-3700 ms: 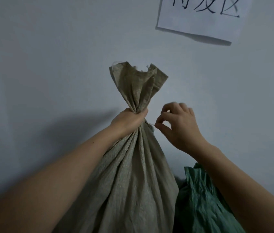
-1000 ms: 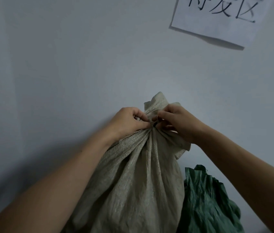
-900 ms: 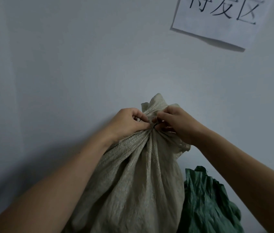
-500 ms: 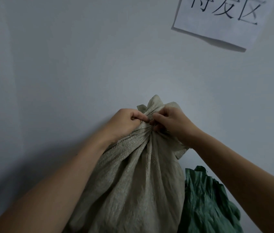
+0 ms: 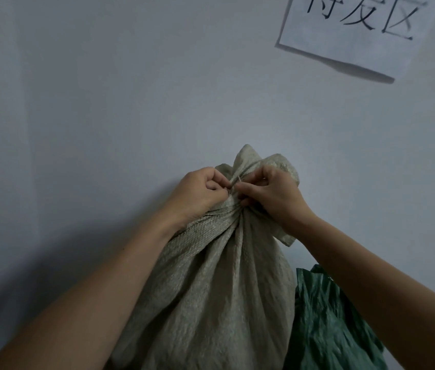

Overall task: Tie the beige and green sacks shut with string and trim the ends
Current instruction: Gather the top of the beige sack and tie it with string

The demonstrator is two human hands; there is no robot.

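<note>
The beige woven sack stands against the wall, its mouth gathered into a tight neck with the top flopped over behind my hands. My left hand and my right hand meet at that neck, fingers curled, each pinching a thin pale string of which only a short bit shows between the fingertips. The string around the neck is mostly hidden. The green sack sits crumpled at the lower right, beside the beige one, partly behind my right forearm.
A plain grey-white wall fills the background right behind the sacks. A white paper sign with black characters is stuck on the wall at the upper right.
The sack's upright top has been folded down and my right hand has closed in on the neck. Over the last second both hands shifted slightly upward at the neck.
</note>
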